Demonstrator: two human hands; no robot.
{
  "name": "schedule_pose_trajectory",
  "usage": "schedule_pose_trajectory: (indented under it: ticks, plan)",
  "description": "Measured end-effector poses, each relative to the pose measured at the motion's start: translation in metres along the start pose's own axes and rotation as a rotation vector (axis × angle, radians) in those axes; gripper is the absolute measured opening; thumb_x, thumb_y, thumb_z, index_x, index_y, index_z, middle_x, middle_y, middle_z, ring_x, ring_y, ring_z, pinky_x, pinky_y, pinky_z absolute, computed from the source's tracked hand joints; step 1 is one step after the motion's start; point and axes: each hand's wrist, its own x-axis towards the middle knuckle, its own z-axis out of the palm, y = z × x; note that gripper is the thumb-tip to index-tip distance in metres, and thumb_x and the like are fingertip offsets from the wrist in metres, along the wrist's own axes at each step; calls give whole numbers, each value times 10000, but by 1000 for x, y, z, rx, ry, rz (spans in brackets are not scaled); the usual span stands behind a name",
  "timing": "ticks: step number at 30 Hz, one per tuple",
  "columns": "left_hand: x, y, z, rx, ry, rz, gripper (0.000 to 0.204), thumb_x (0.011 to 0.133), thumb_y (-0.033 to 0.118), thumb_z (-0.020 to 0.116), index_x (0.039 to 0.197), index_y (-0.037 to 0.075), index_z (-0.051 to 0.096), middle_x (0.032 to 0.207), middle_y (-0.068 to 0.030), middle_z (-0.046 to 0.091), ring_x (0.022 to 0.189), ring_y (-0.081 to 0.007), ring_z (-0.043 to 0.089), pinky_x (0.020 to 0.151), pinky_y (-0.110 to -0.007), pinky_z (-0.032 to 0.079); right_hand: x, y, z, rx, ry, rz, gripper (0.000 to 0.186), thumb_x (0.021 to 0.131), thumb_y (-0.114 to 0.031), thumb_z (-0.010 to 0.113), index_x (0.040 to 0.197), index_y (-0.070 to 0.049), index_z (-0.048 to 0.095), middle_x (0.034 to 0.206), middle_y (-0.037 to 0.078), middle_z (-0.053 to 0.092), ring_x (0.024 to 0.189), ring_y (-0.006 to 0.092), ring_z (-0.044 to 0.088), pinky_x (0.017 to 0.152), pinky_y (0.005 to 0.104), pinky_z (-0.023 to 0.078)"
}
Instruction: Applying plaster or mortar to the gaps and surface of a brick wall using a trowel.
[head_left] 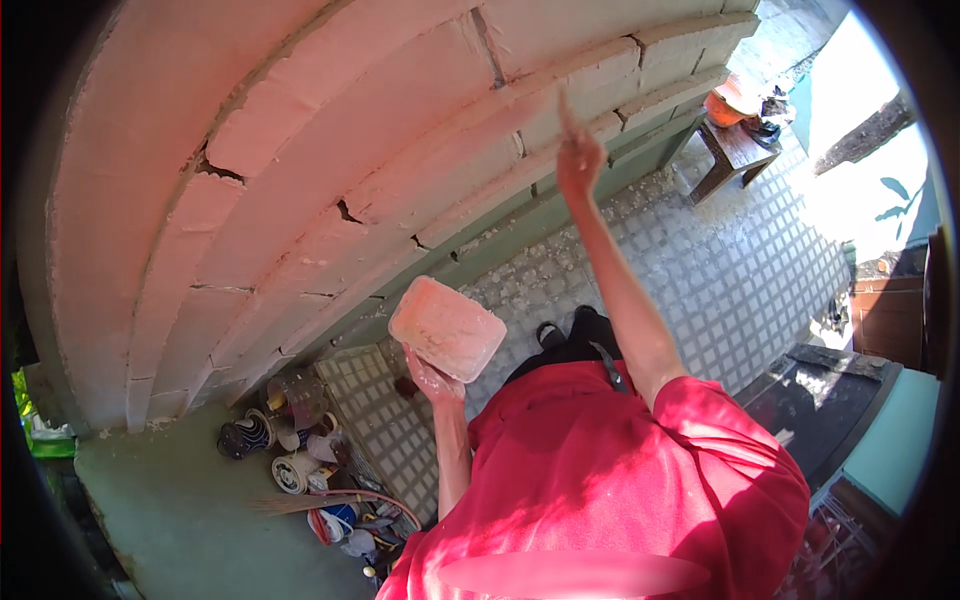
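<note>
Left hand (437,380) is holding a smeared, round-cornered plastic tub (447,326) from below.

The tub is sitting left of centre, before a rough block wall (330,125) with ragged gaps in its joints; the right hand (580,163) is hovering farther off, near the wall, too blurred to tell whether it is gripping anything. Checkered tile floor (690,265) is stretching right toward a low brown stool (738,150).

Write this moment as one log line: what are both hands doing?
left hand: holding rectangular tub | right hand: raised before block wall, blurred, grip unclear | background: orange object on brown stool
</note>
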Motion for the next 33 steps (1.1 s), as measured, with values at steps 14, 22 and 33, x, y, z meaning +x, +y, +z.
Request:
schedule_pose_trajectory:
  ticks: [14, 22, 33]
  plan:
    - [12, -18, 32, 31, -19, 19, 589, 970, 452, 470, 1436, 102, 383, 1430, -77, 461, 1298, -288, 458, 1079, -462, 391, -87, 49, 62, -1198, -389, -427, 679, 672, 97, 447, 1292, -130, 606, 700, 215, 569, 590, 415, 536, 556, 443, 438]
    - [12, -29, 62, -10, 20, 24, 592, 970, 461, 473, 1437, 106, 390, 1432, -68, 464, 1302, -282, 454, 1085, -465, 382, -16, -5, 61, -1394, -20, -293, 572, 759, 75, 462, 1287, -88, 609, 623, 179, 498, 514, 327, 429, 512, 385, 375]
    - [17, -48, 44, -45, 2, -13, 560, 983, 429, 451, 1439, 111, 387, 1423, -75, 479, 1291, -280, 476, 1072, -474, 405, -73, 34, 54, -532, -344, 641, 418, 812, -29, 598, 1228, 8, 582, 1017, 136, 694, 925, 291, 692, 815, 365, 565]
